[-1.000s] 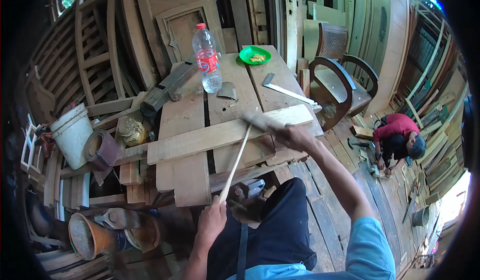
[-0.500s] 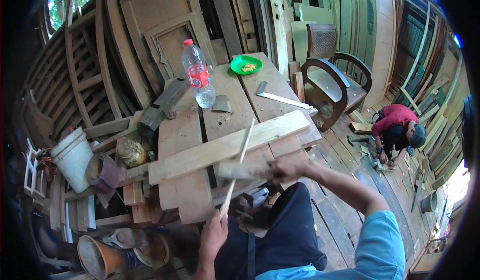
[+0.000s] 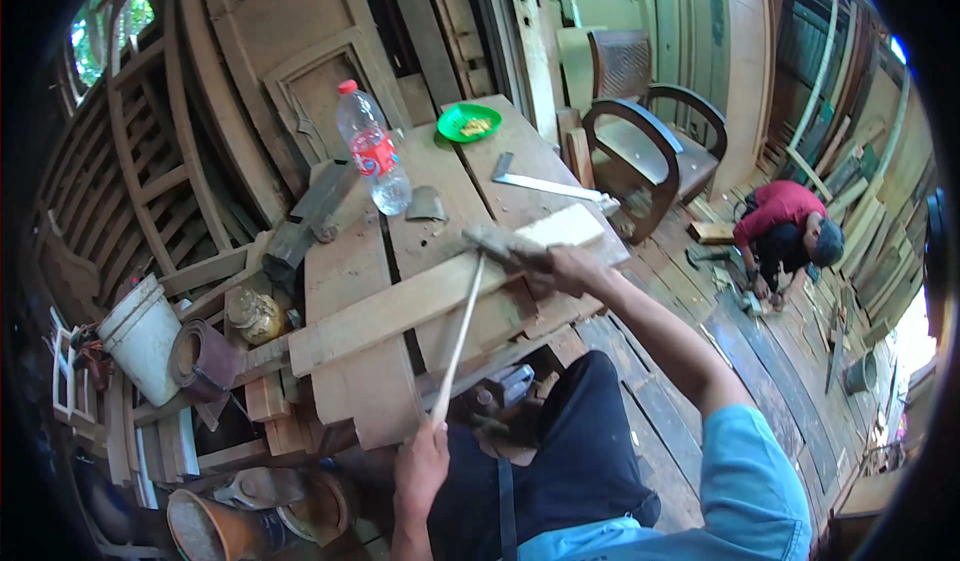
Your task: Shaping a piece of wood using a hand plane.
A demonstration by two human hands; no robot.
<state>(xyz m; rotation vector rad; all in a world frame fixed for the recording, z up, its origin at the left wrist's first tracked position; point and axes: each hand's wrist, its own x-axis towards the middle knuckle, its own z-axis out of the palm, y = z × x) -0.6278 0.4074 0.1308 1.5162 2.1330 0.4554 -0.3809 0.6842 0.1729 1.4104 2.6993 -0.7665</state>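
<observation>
Trousers [image 3: 590,441], dark, lower middle; light blue sleeve [image 3: 750,481] at lower right. Left hand [image 3: 421,466]: fingers closed round the near end of a thin pale stick [image 3: 461,336], which slants up and away. Right hand [image 3: 570,271]: wrapped around the right end of a flat grey-brown block [image 3: 505,246], fingers partly hidden. Block's left end meets the stick's far tip in view; cannot tell if they touch. Behind them, a pale board [image 3: 390,316] lies crosswise on a plank table [image 3: 345,271]. Left of table: brown rolled sheet [image 3: 210,356], jar [image 3: 255,313], white bucket [image 3: 140,341].

On the table past the board: dark curved piece [image 3: 427,204], then clear bottle [image 3: 391,197], standing, red cap; red label [image 3: 374,153] with white and blue print, partly turned away. Metal square [image 3: 550,187] flat to the right. Green dish [image 3: 448,121] farther back, yellowish bits inside.

Beyond, right: wooden armchair [image 3: 655,153], patterned back. Co-worker [image 3: 785,211] in red top, grey cap, bent low on plank floor [image 3: 745,346]. Panelled door [image 3: 280,41] leans at back.
</observation>
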